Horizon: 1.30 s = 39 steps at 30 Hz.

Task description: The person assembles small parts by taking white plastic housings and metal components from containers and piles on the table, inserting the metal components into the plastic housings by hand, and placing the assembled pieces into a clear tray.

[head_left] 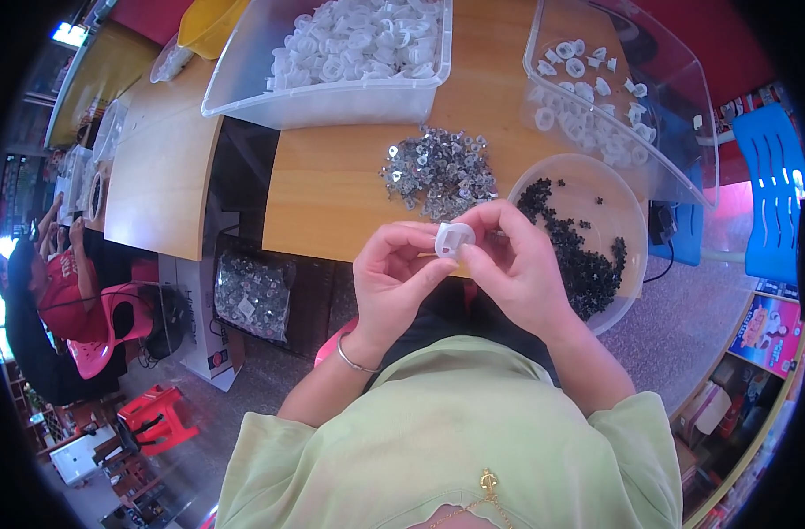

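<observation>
Between my two hands, just off the table's near edge, is a round white plastic part (454, 240) with rectangular openings in its face. My left hand (396, 278) pinches it from the left with thumb and fingers. From the other side, the thumb and fingertips of my right hand (519, 269) close on it too. Beyond my hands lies a heap of small shiny metal pieces (439, 172). A round clear tub (627, 189) of small black pieces (583, 264) sits beside my right hand.
A large clear bin (350, 110) full of white plastic parts stands at the back. Another clear bin (676, 176), at right, holds fewer. A bag of metal pieces (253, 286) is below the wooden table (323, 189). Red stool (158, 419), blue chair (768, 189) and a seated person (67, 291) surround.
</observation>
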{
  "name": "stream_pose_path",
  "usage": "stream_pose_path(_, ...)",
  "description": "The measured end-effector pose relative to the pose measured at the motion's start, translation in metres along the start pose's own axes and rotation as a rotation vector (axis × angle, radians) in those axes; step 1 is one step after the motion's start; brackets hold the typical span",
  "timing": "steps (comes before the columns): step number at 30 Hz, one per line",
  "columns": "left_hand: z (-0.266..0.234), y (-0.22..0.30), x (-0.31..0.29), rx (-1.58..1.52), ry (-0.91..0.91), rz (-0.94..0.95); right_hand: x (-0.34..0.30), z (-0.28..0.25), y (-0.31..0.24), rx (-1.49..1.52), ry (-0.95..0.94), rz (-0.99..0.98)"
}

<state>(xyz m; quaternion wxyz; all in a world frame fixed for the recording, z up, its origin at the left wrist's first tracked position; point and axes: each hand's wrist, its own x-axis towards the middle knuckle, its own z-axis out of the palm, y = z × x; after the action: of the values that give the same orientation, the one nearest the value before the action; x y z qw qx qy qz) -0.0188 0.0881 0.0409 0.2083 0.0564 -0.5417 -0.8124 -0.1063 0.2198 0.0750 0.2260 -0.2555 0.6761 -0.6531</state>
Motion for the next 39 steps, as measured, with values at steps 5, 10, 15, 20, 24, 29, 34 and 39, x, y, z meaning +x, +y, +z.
stream_pose_path(5, -0.0011, -0.0007, -0.0003, -0.006, -0.008, 0.008, 0.0001, -0.0019, -0.0010, 0.083, -0.025, 0.064)
stream_pose_path(10, -0.0015, -0.0009, 0.0003, 0.013, -0.010, 0.016, 0.0007, -0.0014, 0.0003, 0.120, -0.021, 0.078)
stream_pose_path(15, -0.0019, -0.0001, -0.0016, 0.042, 0.011, 0.022, 0.0012, -0.0008, -0.0010, 0.076, -0.022, 0.079)
stream_pose_path(20, -0.0034, -0.0004, -0.0019, 0.081, 0.010, 0.036, 0.0023, -0.0004, -0.0038, 0.032, -0.018, 0.091)
stream_pose_path(24, -0.0064, -0.0006, -0.0029, 0.113, 0.000, 0.065, 0.0026, 0.0006, -0.0049, 0.031, -0.031, 0.091)
stream_pose_path(29, -0.0039, 0.0005, -0.0020, 0.091, 0.009, 0.062, 0.0029, 0.0007, -0.0051, 0.015, -0.033, 0.093)
stream_pose_path(34, -0.0060, 0.0009, -0.0034, 0.201, 0.015, 0.091, 0.0037, 0.0012, -0.0085, -0.022, -0.044, 0.084)
stream_pose_path(39, -0.0084, -0.0022, -0.0033, 0.213, -0.028, 0.186, 0.0047, 0.0026, -0.0053, -0.039, -0.043, 0.045)
